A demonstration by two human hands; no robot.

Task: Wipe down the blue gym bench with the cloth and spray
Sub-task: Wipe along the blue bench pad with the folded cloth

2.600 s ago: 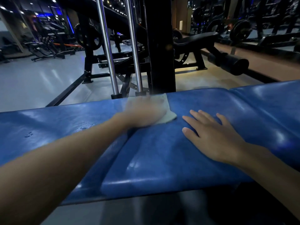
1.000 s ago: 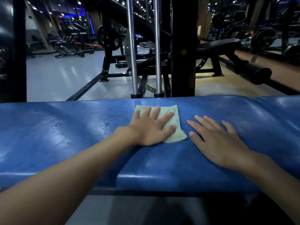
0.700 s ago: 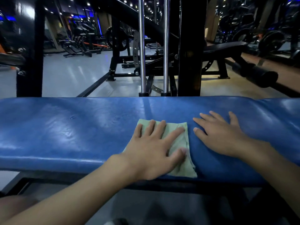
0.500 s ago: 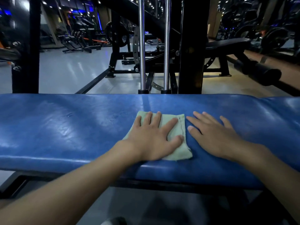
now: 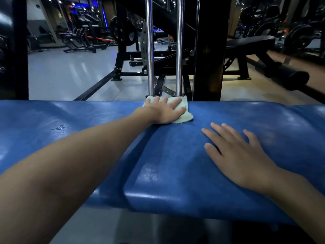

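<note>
**K:** Hands status, left to right: left hand [image 5: 164, 112] is flat, fingers spread, pressing the cloth [image 5: 182, 111] onto the blue bench [image 5: 175, 155]. It isn't gripping, the palm just pins the cloth down. Right hand [image 5: 241, 155] lies open and flat on the pad, empty, well apart from the left.

**M:** Why flat and not bunched?

**K:** My read is that a flat palm spreads pressure over the whole cloth and gives more contact per stroke. The right hand looks like a brace, since the left arm is stretched across the pad.

**M:** Where's the cloth exactly?

**K:** At the far edge of the bench, about mid-length, just in front of the two chrome rods [image 5: 149, 50]. One corner sticks out to the right of the fingers.

**M:** Anything left to wipe?

**K:** Droplets [image 5: 59, 128] sit on the pad left of the forearm, not touched by the cloth. Likely spray residue. I'd judge the left part is still to do.

**M:** Counts?

**K:** Two hands, one cloth, one blue bench with a seam running under the left forearm, and two chrome rods behind it. A black upright [image 5: 209, 50] stands just right of the rods. No spray bottle is in view.

**M:** Risk?

**K:** The cloth is right at the far lip, so a push further could slide it off the edge.
</note>
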